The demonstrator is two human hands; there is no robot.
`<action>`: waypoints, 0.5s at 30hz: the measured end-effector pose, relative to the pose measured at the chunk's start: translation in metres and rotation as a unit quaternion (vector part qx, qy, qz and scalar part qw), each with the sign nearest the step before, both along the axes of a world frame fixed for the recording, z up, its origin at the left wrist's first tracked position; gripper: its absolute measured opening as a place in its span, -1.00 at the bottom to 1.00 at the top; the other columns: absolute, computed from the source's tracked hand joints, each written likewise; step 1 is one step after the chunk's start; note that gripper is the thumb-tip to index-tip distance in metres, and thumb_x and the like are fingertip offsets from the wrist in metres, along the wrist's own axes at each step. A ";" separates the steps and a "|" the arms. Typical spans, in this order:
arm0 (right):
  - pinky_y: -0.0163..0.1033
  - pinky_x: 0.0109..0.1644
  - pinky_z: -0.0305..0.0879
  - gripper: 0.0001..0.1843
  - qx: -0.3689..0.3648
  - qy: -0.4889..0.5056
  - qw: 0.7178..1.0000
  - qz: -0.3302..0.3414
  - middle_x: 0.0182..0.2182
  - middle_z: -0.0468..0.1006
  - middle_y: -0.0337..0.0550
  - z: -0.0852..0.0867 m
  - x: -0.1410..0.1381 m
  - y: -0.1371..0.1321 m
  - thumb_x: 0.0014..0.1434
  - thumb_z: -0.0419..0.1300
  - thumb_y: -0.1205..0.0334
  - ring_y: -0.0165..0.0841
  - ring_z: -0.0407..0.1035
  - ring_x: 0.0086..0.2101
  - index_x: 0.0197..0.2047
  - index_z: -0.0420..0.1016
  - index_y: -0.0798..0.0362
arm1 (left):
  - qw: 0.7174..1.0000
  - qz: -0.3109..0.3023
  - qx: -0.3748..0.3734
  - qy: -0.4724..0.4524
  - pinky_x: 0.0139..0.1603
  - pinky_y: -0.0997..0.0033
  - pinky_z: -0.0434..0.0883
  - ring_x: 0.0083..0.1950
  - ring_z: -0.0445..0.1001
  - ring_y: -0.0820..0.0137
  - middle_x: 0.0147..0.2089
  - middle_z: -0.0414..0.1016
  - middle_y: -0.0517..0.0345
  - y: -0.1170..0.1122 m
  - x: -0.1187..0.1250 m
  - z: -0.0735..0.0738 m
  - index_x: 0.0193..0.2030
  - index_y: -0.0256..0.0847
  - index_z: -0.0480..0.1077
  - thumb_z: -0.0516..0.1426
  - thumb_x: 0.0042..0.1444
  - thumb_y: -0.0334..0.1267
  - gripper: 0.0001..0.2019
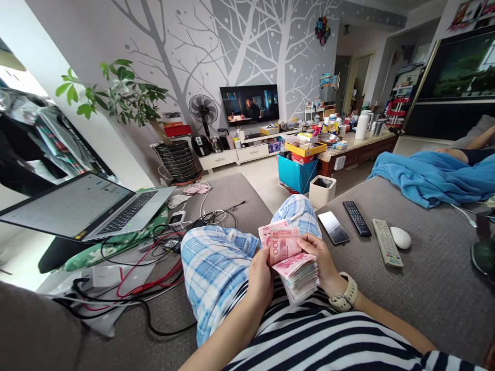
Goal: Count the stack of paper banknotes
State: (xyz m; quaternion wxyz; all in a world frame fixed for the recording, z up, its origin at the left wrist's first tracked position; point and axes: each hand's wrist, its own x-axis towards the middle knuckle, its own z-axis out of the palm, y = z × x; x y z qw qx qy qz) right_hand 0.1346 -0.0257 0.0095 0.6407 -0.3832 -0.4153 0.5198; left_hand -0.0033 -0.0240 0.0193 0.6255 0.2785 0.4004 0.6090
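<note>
Head view shows left hand (260,278) and right hand (324,260), both grips holding one banknote wad (297,273), near one phone (333,228) and two remotes (357,219).

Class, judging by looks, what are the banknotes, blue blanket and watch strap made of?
Banknotes: probably paper, matte; thin sheets bend and fan. Blue blanket: soft matte cloth, perhaps fleece, given its loose folds. Watch strap: dull, pliably curved; perhaps rubber or leather.
</note>
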 end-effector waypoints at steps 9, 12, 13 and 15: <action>-0.28 -0.52 -0.08 -0.62 -0.016 0.021 1.000 -0.002 -0.65 0.19 -0.37 -0.003 -0.001 0.000 -0.01 0.35 -0.07 -0.46 -0.02 -0.60 -0.52 0.36 0.02 | 0.999 -0.030 0.021 0.010 -0.20 0.35 0.43 -0.31 0.50 0.30 -0.32 0.62 0.07 0.003 -0.002 -0.009 -0.34 -0.28 0.57 0.21 -0.07 -0.25 -0.82; -0.28 -0.53 -0.06 -0.61 -0.005 0.026 1.000 -0.001 -0.67 0.24 -0.36 -0.003 -0.001 -0.001 0.01 0.34 -0.09 -0.46 0.01 -0.62 -0.53 0.35 0.01 | 0.999 -0.040 0.018 0.003 -0.17 0.31 0.44 -0.28 0.53 0.26 -0.30 0.62 0.06 0.002 -0.002 -0.006 -0.30 -0.27 0.56 0.23 -0.07 -0.22 -0.80; -0.28 -0.52 -0.04 -0.60 0.002 0.027 1.000 0.002 -0.67 0.28 -0.33 -0.002 -0.001 -0.002 0.03 0.33 -0.10 -0.45 0.05 -0.62 -0.54 0.35 0.02 | 0.999 -0.042 0.010 -0.001 -0.19 0.30 0.44 -0.30 0.53 0.26 -0.32 0.62 0.07 0.001 -0.001 -0.005 -0.31 -0.26 0.55 0.24 -0.09 -0.22 -0.80; -0.28 -0.52 -0.01 -0.57 0.014 0.025 1.000 0.006 -0.65 0.36 -0.29 -0.001 -0.001 -0.002 0.06 0.30 -0.13 -0.45 0.09 -0.62 -0.55 0.34 0.03 | 0.999 -0.042 -0.004 -0.008 -0.23 0.31 0.44 -0.35 0.53 0.29 -0.39 0.59 0.11 0.000 -0.001 -0.003 -0.33 -0.25 0.53 0.27 -0.11 -0.23 -0.81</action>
